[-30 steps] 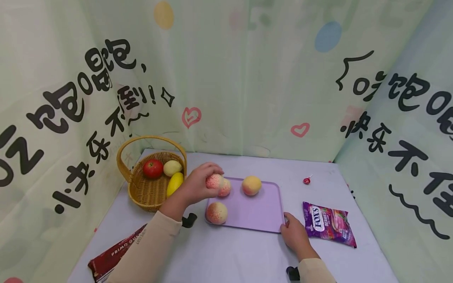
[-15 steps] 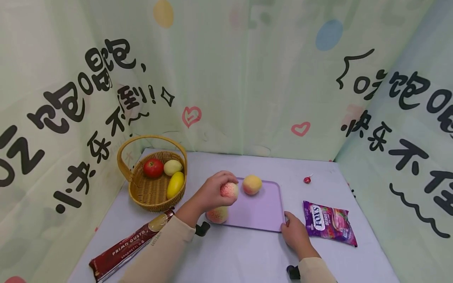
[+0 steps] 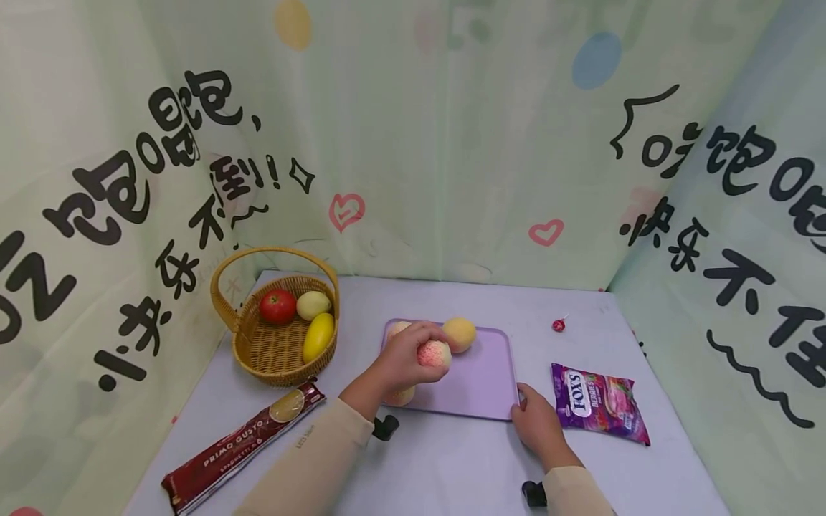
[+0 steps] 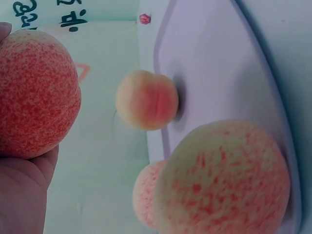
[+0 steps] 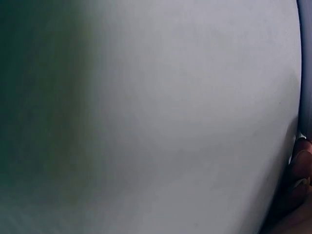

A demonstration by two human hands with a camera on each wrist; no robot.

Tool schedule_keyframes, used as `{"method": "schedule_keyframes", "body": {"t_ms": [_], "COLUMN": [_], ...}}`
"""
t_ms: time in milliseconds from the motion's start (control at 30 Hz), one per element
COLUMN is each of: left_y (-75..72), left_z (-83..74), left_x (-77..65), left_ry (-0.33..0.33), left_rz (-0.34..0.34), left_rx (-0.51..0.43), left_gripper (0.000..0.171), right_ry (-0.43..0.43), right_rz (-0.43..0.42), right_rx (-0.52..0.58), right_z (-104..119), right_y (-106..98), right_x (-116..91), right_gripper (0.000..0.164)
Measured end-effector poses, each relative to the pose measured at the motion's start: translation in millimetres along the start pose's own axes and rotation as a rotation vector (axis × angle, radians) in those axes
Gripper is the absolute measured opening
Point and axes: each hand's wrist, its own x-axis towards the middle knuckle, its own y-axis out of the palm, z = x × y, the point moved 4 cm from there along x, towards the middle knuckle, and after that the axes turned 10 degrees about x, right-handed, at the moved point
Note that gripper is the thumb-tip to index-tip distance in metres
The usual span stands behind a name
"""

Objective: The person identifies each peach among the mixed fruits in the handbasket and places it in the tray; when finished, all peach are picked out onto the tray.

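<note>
My left hand (image 3: 406, 358) grips a pink-speckled peach (image 3: 434, 354) above the purple tray (image 3: 480, 383). In the left wrist view that held peach (image 4: 36, 95) fills the left side, the hand under it. A yellow peach (image 3: 459, 335) sits at the tray's back edge. Two more peaches are on its left side, mostly hidden behind my left hand in the head view; the left wrist view has the front one (image 4: 224, 180) overlapping the other (image 4: 146, 195). My right hand (image 3: 538, 428) holds the tray by its front right corner, its fingers (image 5: 302, 165) showing at the right wrist view's edge.
Back left stands a wicker basket (image 3: 263, 352) with a tomato (image 3: 277, 307), a pale oval fruit (image 3: 312, 305) and a yellow one (image 3: 319, 337). A spaghetti pack (image 3: 241, 448) lies front left. Right of the tray are a purple candy bag (image 3: 600, 405) and a red lollipop (image 3: 558, 325).
My left hand has carried the held peach rightward and slightly toward me, from the tray's back left to nearer its middle. The spaghetti pack has come into fuller view. My right hand stays put.
</note>
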Motion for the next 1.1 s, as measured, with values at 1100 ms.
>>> {"method": "schedule_keyframes", "body": {"t_ms": [1100], "left_y": [72.4], "left_z": [10.8], "left_x": [2.2], "left_ry": [-0.071], "left_rz": [0.084], "left_rx": [0.069], "left_gripper": [0.051], "right_ry": [-0.018], "right_rz": [-0.018], "right_rx": [-0.007], "right_z": [0], "right_y": [0], "right_x": [1], "right_gripper": [0.056]}}
